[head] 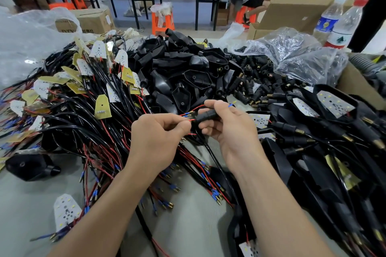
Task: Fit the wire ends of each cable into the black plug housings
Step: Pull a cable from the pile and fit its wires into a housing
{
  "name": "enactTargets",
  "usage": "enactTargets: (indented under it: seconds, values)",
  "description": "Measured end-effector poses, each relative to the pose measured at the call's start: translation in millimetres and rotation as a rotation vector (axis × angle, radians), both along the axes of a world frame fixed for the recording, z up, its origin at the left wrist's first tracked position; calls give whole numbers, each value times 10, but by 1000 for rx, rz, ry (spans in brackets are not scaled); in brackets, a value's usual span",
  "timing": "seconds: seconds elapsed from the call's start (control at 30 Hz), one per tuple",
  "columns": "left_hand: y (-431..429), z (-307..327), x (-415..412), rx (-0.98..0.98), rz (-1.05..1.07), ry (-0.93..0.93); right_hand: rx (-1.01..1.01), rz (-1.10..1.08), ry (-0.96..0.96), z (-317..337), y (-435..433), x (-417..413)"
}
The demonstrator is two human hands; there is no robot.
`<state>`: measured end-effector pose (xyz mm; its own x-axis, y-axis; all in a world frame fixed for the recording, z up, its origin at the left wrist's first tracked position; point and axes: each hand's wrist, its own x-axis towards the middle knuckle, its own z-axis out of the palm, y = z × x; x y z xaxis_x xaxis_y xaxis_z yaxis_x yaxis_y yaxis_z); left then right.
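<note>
There, gripped the black plug housing [206, 116] in the curled right hand [227, 127] above the cable heap [94, 123], long axis left to right, left end just beside the red wire end [191, 120] pinched in the left hand [154, 137].

Bare forearms forward, left hand [158, 137] fingertips pinched together, right hand [227, 125] fingers curled, close alongside.

Gripping a black plug [208, 115] in the right hand [229, 131], pinching a red wire [191, 120] at the plug's left end with the left hand [154, 140]. Behind the plug, a heap of black shells [188, 73]; left of it, tangled cables [83, 115] with small circuit boards [101, 106]; right of it, wired shells [334, 108]; far behind, to the right, two water bottles [342, 25].
</note>
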<state>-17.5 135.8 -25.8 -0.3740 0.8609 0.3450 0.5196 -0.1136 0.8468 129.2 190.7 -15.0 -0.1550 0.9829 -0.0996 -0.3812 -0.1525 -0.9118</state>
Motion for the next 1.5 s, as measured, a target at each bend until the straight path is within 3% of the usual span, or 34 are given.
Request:
enactTargets:
  seconds: [0.13,0.27,0.53,0.87,1.03,1.1,1.27,1.37,1.5]
  values:
    - [-6,-13,2,9,-27,26,7,27,-23,-5,-25,-46]
    - [-4,-14,-21,55,-36,-65,15,17,18,33,-13,2]
    - [-3,-66,46,-30,-34,-139,20,46,-24,25,-60,-49]
    - [3,-52,70,-40,-101,-183,-86,-50,176,13,-18,-3]
    - [-28,-94,74,-33,-85,14,-3,53,-48,27,-26,-25]
    - [-33,-96,95,-29,-104,6,11,59,-81,44,-29,-21]
    - [-16,-58,98,-72,-221,-87,-16,-35,110,64,-29,3]
    - [-10,-53,101,-95,-210,-149,7,-28,112,55,-27,-10]
    - [-40,-50,75,-88,-155,16,132,-34,-149,52,3,31]
